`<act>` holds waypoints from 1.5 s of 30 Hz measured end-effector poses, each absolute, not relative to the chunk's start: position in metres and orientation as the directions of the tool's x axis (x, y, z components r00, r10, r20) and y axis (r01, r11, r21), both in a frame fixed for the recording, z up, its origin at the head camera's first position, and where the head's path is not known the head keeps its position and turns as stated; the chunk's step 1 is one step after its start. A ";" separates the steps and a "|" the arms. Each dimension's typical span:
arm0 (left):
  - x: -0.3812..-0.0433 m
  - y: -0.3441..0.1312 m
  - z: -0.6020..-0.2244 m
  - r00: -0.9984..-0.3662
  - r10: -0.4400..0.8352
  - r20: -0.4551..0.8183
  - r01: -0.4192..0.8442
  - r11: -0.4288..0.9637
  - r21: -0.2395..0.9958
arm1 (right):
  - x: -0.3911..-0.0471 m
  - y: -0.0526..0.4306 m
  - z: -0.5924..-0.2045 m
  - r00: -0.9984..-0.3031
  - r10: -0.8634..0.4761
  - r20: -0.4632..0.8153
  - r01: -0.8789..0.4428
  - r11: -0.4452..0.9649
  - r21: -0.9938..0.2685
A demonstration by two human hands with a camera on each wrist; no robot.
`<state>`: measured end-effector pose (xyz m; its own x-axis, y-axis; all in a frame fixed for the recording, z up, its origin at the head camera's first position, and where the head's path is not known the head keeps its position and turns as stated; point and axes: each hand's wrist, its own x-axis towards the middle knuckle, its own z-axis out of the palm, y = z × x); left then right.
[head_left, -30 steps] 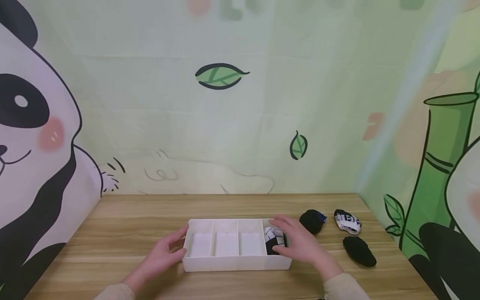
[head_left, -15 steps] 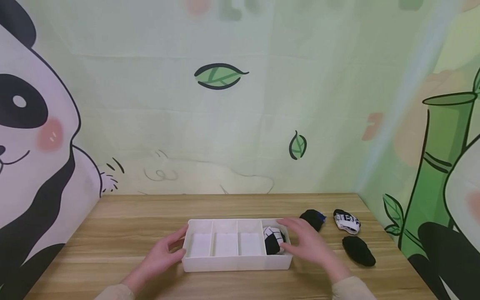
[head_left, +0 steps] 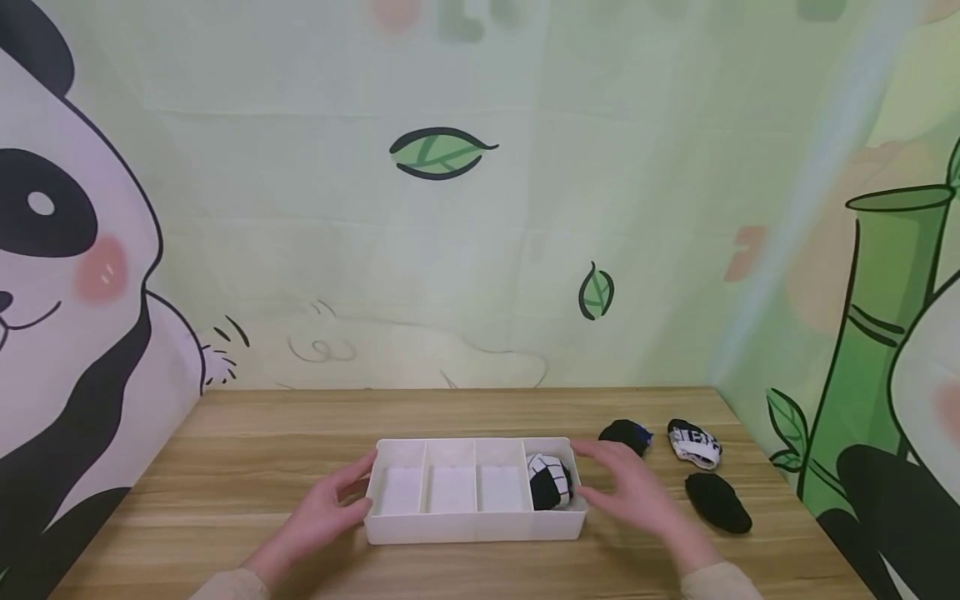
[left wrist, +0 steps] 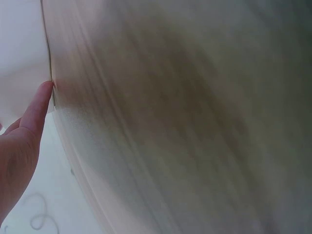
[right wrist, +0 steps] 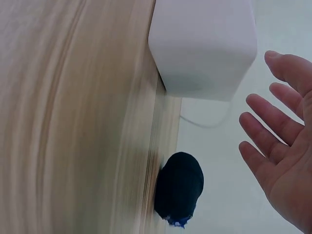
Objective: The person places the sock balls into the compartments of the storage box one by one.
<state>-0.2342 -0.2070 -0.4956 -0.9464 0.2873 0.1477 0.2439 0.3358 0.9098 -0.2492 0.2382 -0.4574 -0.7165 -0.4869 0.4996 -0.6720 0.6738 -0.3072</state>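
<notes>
A long white divided box (head_left: 474,527) sits on the table in the head view. In its rightmost compartment lies a rolled black-and-white patterned sock (head_left: 550,482); the other compartments hold nothing. My left hand (head_left: 326,504) is at the box's left end, and in the left wrist view a straight finger (left wrist: 40,105) touches the box wall. Beside the right end is my right hand (head_left: 630,487), fingers spread and holding nothing. The right wrist view shows its fingers (right wrist: 265,136) apart from the box's end wall (right wrist: 207,63).
Behind my right hand lies a rolled black sock (head_left: 624,435) with a blue edge. Farther right are a black-and-white lettered rolled sock (head_left: 696,443) and a plain black one (head_left: 718,502). A panda-printed cloth (head_left: 480,250) hangs behind the wooden table (head_left: 285,442).
My right hand has drawn back to the right, off the patterned sock, which stays in the rightmost compartment. The left hand and the box have hardly moved.
</notes>
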 end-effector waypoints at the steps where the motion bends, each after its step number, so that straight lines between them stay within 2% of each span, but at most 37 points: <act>1: -0.234 -0.207 -0.496 -0.947 0.287 0.146 0.242 0.335 0.910 | -0.249 0.240 -0.457 -0.714 -0.485 0.505 -0.673 0.675 -0.304; 5: -0.234 -0.207 -0.495 -0.944 0.296 0.145 0.242 0.327 0.914 | -0.246 0.248 -0.457 -0.717 -0.473 0.513 -0.667 0.680 -0.305; 12: -0.234 -0.207 -0.496 -0.941 0.303 0.149 0.250 0.330 0.910 | -0.239 0.265 -0.453 -0.791 -0.407 0.456 -0.586 0.718 -0.376; 23: -0.235 -0.208 -0.496 -0.943 0.302 0.137 0.241 0.341 0.908 | -0.232 0.296 -0.449 -0.780 -0.355 0.515 -0.561 0.760 -0.327; 30: -0.234 -0.208 -0.495 -0.942 0.303 0.141 0.244 0.335 0.910 | -0.231 0.317 -0.449 -0.737 -0.348 0.579 -0.595 0.741 -0.312; 37: -0.234 -0.207 -0.495 -0.945 0.299 0.136 0.241 0.348 0.906 | -0.229 0.337 -0.452 -0.773 -0.310 0.554 -0.563 0.738 -0.372; 45: -0.234 -0.207 -0.493 -0.946 0.293 0.138 0.238 0.339 0.910 | -0.227 0.356 -0.454 -0.780 -0.306 0.546 -0.552 0.747 -0.370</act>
